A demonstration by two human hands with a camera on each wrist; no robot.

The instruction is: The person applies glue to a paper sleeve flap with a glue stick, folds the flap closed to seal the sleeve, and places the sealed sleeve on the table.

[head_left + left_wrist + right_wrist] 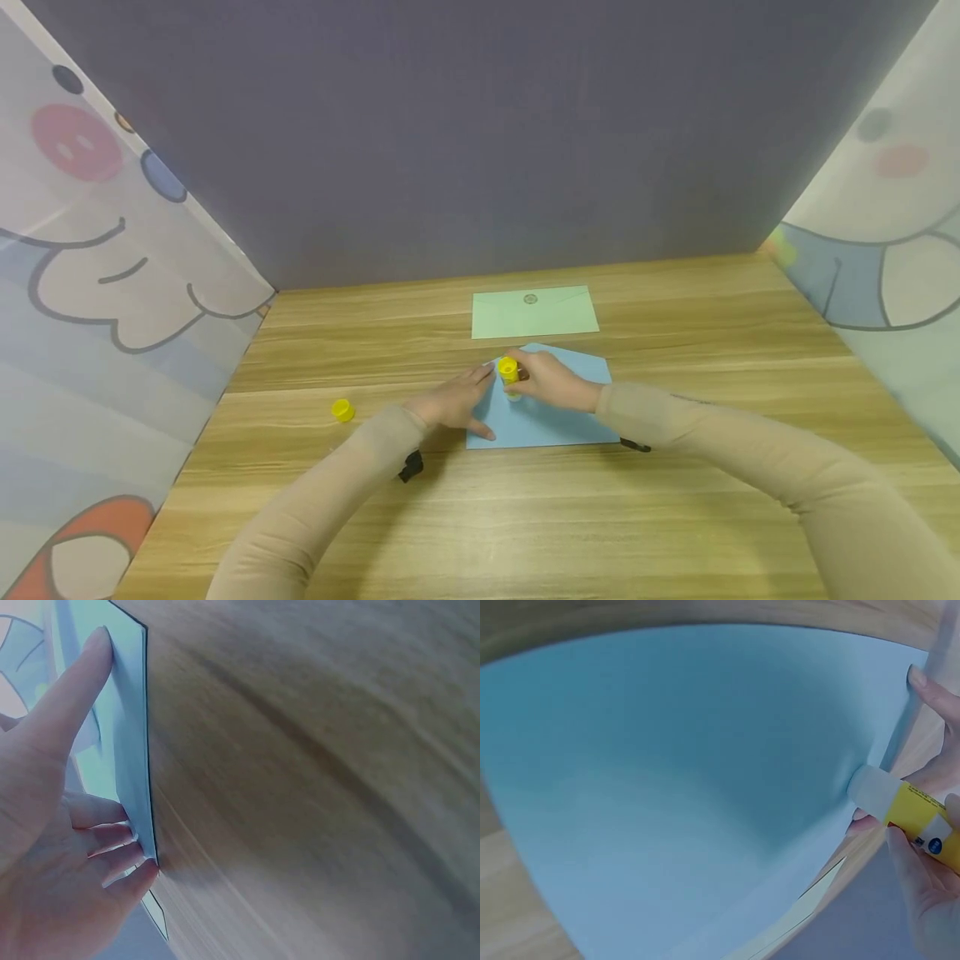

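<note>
A blue envelope (pixel 555 425), its pointed flap spread toward the back, lies flat on the table. My right hand (pixel 557 382) grips a yellow glue stick (pixel 509 372) over the envelope's left part. In the right wrist view the glue stick's white end (pixel 871 790) meets the blue paper near one edge, and the thumb and fingers pinch its yellow body. On the envelope's left edge rests my left hand (pixel 454 402), thumb and fingers spread and straight. The left wrist view shows its thumb (pixel 86 671) lying along the paper and its other fingertips at the edge.
Behind the blue envelope lies a pale green envelope (pixel 534 317) with a round seal. A yellow cap (pixel 342 410) sits on the wooden table (pixel 495 533) to the left. A grey panel (pixel 480 142) borders the back, and cartoon-printed walls stand at both sides.
</note>
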